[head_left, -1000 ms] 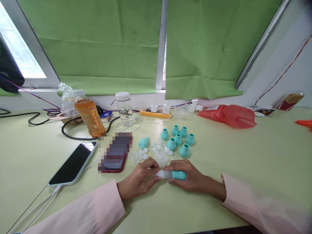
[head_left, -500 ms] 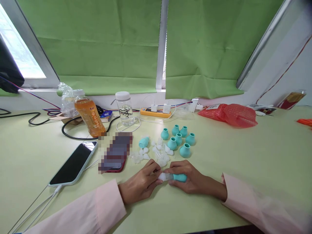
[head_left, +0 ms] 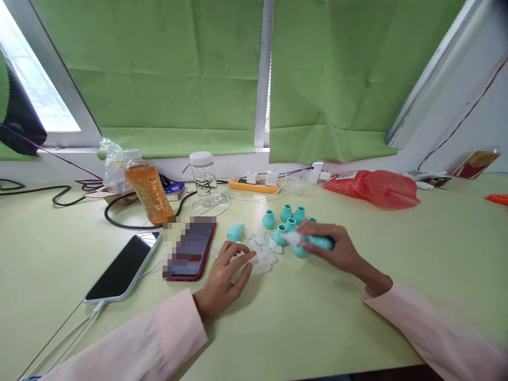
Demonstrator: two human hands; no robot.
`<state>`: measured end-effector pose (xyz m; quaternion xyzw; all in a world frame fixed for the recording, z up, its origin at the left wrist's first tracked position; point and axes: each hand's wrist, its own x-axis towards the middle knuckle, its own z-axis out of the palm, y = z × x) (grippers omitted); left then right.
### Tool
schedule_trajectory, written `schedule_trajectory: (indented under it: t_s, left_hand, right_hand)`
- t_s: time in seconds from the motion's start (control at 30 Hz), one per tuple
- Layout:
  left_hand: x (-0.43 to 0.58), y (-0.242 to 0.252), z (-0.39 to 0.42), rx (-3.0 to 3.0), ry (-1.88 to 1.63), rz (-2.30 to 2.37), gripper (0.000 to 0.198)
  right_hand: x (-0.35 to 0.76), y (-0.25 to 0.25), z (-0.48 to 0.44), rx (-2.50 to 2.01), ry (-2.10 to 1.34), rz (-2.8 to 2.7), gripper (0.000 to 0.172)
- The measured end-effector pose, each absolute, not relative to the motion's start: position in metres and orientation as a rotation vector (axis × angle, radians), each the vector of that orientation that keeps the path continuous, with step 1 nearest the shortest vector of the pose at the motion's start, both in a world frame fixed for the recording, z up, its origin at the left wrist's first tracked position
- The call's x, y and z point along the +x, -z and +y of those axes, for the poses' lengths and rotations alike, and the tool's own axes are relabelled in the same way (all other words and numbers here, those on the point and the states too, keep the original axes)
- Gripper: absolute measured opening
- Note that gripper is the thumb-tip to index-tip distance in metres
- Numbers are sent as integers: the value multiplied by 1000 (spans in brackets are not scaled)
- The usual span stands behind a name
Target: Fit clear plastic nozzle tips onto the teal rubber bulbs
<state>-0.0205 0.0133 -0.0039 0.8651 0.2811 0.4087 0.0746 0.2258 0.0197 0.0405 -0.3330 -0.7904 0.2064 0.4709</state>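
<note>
My right hand (head_left: pixel 331 248) is closed round a teal tube with a clear white tip (head_left: pixel 313 241), held just over the group of teal cone-shaped pieces (head_left: pixel 283 222). My left hand (head_left: pixel 226 270) reaches, fingers loosely spread, to the pile of small clear plastic parts (head_left: pixel 262 254); its fingertips touch them and I cannot tell if it pinches one. One teal piece (head_left: pixel 235 232) lies on its side left of the pile.
A red phone (head_left: pixel 190 251) and a pale blue phone on a cable (head_left: pixel 123 267) lie left of my hands. Behind stand an orange drink bottle (head_left: pixel 148 188), a glass jar (head_left: pixel 203 177), a power strip (head_left: pixel 254 184), black cables and a red plastic bag (head_left: pixel 373 188).
My hands have parted. The right hand carried the teal tube up and right to the teal pieces; the left let go of its tip and moved forward to the clear parts.
</note>
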Motion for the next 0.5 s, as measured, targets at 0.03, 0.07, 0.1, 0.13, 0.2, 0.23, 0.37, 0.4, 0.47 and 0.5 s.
schedule_trajectory:
  t_s: [0.03,0.07,0.1,0.13,0.2,0.23,0.37,0.4,0.47,0.5]
  left_hand:
    - [-21,4,15,2626,-1177,930,28]
    - [-21,5,17,2663,-1112,1005,26]
    - [-20,5,17,2701,-1039,1060,26]
    - [-20,6,18,2740,-972,1098,26]
    - [-18,5,17,2804,-865,1137,28]
    - [-18,5,16,2828,-826,1148,29]
    - [-16,5,13,2881,-736,1146,28]
    - [-16,5,13,2895,-715,1126,29]
    - [-15,5,12,2933,-661,1066,32]
    - [-15,4,12,2954,-631,1034,32]
  right_hand:
    - [233,-41,25,-871,-500,-1835,18]
    - [239,-42,30,-927,-489,-1754,20]
    - [245,-42,34,-974,-463,-1685,22]
    - [251,-42,38,-1013,-429,-1633,23]
    - [259,-41,45,-1067,-343,-1562,25]
    - [263,-41,48,-1087,-309,-1545,25]
    - [276,-35,60,-1154,-201,-1536,26]
    - [280,-33,64,-1175,-151,-1530,26]
    - [288,-27,72,-1211,-39,-1495,25]
    - [292,-24,77,-1224,-1,-1472,25]
